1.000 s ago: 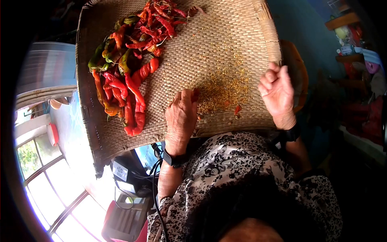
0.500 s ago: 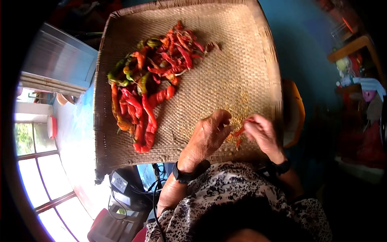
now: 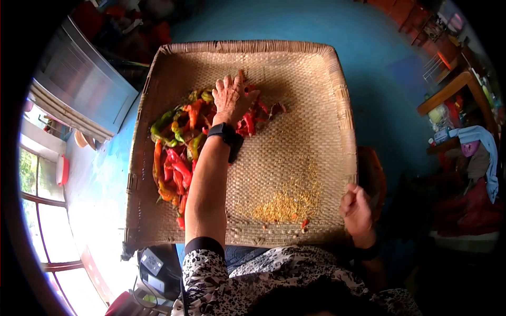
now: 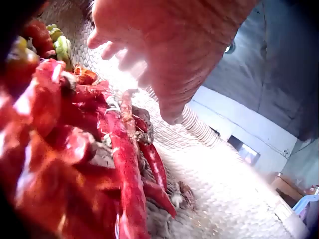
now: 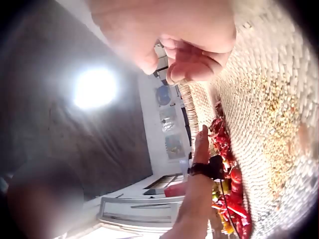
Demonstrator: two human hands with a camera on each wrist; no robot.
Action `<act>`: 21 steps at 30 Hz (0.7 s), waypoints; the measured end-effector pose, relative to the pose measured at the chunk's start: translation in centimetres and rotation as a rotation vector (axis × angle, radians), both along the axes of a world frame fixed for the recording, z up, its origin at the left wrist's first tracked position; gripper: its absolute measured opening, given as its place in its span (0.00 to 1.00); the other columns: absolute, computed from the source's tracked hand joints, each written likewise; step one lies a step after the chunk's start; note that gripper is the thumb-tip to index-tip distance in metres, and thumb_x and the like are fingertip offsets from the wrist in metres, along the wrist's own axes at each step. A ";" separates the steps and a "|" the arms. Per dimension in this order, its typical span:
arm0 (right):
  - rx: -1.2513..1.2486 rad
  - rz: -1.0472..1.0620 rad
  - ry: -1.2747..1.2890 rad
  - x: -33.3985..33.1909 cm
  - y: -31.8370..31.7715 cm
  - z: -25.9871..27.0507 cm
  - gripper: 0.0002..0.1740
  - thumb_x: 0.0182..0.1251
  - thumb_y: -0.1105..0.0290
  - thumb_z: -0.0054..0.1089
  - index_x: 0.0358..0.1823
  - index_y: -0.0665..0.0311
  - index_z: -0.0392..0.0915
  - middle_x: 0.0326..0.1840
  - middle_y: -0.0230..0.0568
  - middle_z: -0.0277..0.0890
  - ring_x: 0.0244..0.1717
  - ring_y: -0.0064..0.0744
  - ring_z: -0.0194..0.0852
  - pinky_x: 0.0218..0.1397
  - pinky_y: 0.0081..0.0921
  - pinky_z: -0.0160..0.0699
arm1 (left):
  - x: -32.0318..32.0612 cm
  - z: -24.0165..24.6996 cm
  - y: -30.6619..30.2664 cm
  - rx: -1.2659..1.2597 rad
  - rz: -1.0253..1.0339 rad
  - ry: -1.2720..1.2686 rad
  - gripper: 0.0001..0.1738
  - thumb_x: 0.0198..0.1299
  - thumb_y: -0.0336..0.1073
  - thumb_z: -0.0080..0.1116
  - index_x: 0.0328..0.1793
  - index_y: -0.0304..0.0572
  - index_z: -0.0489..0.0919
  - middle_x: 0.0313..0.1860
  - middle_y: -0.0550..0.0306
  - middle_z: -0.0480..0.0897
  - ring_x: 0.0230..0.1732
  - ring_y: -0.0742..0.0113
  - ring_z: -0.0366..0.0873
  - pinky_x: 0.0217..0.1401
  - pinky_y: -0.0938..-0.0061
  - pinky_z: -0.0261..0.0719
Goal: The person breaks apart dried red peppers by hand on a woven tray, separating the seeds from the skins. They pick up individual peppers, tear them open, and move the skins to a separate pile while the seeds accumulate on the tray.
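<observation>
Over the upper part of a heap of chili peppers [image 3: 182, 171], my left hand [image 3: 229, 97] reaches with its fingers spread. In the left wrist view the fingers [image 4: 124, 57] extend above red, wrinkled chilies [image 4: 127, 174], with nothing gripped. My right hand [image 3: 358, 213] is at the right rim of the woven tray [image 3: 295, 126], its fingers loosely curled. In the right wrist view the thumb stands apart from those curled fingers [image 5: 194, 67], and nothing shows between them. Loose yellow seeds [image 3: 284, 205] lie on the tray near the body, with a small red pepper piece [image 3: 304, 223] beside them.
The tray has a raised, bound rim [image 3: 247, 47]. An orange-edged container [image 3: 374, 179] is partly visible below its right side. A chair [image 3: 139, 303] stands lower left, close to the black cables. Shelves with cloth [image 3: 482, 152] are at the right.
The left hand has gone from the seeds up and away to the chili heap. The right hand moved in beside the seeds, then back to the right rim. The head view has shifted.
</observation>
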State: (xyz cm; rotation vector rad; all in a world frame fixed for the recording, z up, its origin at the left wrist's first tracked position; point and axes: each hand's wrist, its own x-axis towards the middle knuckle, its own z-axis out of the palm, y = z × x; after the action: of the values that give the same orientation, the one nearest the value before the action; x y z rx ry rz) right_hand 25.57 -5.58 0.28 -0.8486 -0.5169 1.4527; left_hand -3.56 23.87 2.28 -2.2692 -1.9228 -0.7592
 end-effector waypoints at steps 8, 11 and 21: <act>0.011 0.193 -0.372 -1.1 -1.1 1.4 0.18 0.71 0.58 0.53 0.48 0.67 0.74 0.25 0.34 0.71 0.25 0.20 0.65 0.29 0.19 0.64 | 1.8 -0.4 4.0 -0.367 0.098 0.120 0.38 0.57 0.67 0.50 0.66 0.52 0.69 0.65 0.50 0.67 0.63 0.40 0.62 0.61 0.44 0.60; 0.051 0.340 -0.465 -1.6 -1.1 1.1 0.19 0.69 0.56 0.56 0.49 0.67 0.74 0.27 0.31 0.70 0.26 0.17 0.63 0.31 0.18 0.65 | 1.9 -0.9 3.5 -0.362 0.115 0.134 0.34 0.60 0.65 0.48 0.61 0.48 0.74 0.60 0.53 0.72 0.63 0.46 0.64 0.60 0.48 0.62; 0.079 0.582 -0.754 -3.9 0.1 1.9 0.15 0.69 0.63 0.58 0.49 0.67 0.77 0.31 0.26 0.71 0.33 0.13 0.66 0.38 0.14 0.69 | 5.5 -2.6 -9.7 -0.061 -0.101 0.021 0.19 0.56 0.56 0.56 0.41 0.50 0.81 0.43 0.55 0.76 0.48 0.52 0.70 0.47 0.55 0.69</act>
State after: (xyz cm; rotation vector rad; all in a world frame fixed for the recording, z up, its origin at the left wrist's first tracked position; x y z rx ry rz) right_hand 21.67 -5.53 2.17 -1.2441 -1.4739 1.5768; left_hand 1.98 14.17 -0.28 -2.4155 -1.8597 -0.6931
